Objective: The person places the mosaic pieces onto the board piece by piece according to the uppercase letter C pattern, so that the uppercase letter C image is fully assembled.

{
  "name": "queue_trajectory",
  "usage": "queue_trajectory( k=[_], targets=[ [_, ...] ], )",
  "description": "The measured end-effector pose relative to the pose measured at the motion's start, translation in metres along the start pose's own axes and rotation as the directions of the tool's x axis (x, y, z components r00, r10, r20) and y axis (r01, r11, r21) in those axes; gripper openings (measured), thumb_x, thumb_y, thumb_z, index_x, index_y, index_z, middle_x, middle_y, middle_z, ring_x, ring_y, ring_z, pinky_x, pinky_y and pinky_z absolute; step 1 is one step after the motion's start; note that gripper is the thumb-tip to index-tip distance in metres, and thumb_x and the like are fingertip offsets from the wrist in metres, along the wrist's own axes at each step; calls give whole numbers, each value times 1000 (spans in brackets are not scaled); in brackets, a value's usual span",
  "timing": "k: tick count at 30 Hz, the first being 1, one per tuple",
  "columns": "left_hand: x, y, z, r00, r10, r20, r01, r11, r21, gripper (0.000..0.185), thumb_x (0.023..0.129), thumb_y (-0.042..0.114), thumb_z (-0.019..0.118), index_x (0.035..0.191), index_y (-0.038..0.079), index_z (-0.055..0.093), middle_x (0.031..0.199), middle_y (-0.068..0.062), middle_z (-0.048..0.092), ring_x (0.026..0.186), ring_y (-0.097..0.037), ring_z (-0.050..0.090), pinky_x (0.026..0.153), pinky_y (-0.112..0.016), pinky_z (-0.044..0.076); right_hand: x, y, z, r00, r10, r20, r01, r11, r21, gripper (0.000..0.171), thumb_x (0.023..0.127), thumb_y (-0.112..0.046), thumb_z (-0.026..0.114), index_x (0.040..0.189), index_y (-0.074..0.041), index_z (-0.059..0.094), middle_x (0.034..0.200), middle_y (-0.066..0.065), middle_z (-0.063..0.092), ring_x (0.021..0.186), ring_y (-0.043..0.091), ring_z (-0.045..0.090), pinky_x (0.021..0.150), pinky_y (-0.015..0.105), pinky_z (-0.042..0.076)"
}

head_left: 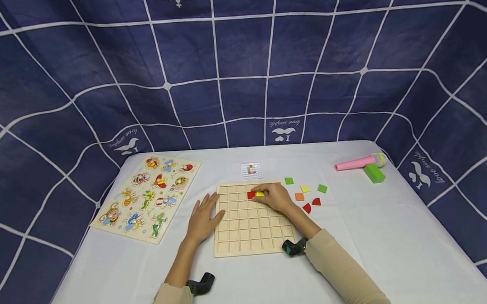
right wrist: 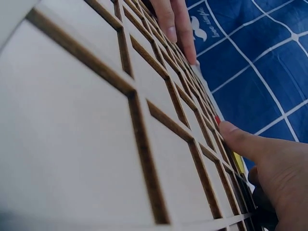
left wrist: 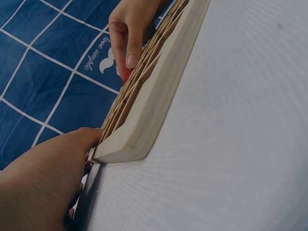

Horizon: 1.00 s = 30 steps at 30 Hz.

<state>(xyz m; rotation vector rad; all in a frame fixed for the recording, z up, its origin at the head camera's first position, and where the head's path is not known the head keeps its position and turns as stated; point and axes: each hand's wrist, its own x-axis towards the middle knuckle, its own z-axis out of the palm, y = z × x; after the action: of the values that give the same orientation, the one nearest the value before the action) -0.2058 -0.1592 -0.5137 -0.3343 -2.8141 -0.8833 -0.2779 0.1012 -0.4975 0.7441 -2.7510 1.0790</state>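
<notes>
While the left hand (head_left: pixel 201 217) lies flat, fingers straight, steadying the pale wooden grid board's (head_left: pixel 251 235) left edge mid-counter, the right hand's (head_left: pixel 275 197) grip pinches a yellow wooden tile (head_left: pixel 260 194) beside a red tile (head_left: pixel 251 195); seating it squarely likely needs gentle downward pressure.

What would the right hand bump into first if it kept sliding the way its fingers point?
Probably the red piece next to the yellow piece under the right hand, then bare cells of the wooden grid board.

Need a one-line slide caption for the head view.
Right hand sets a yellow piece beside a red piece on the grid board; left hand steadies its edge.
</notes>
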Motion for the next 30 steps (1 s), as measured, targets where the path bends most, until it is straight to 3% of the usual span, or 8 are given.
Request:
queue_trajectory(
  k=[10,18,30],
  targets=[
    [0,2,-2,1000,9,5,-9,1000,-5,59,90,35,57,139,7,41,144,-8,36,136,-29,24,112,-45,8,-3,5,-1,1000,-6,21,6,1000,13,35,78,-36,73,109,-21,71,49,-8,37,45,5,28,43,22,24],
    [0,1,-2,1000,6,12,-6,1000,5,59,91,36,57,140,7,40,144,-9,36,136,-28,23,112,-45,9,-5,8,-3,996,-85,-27,87,994,62,40,78,-29,75,113,-13,68,48,-8,35,44,4,28,44,21,25],
    [1,1,-2,1000,1,7,-1,1000,-7,59,90,36,56,140,8,40,145,-9,36,136,-28,23,112,-45,8,-7,6,-6,999,-49,21,48,997,66,41,79,-30,74,115,-11,67,46,-8,35,43,4,27,42,21,26]
  ],
)
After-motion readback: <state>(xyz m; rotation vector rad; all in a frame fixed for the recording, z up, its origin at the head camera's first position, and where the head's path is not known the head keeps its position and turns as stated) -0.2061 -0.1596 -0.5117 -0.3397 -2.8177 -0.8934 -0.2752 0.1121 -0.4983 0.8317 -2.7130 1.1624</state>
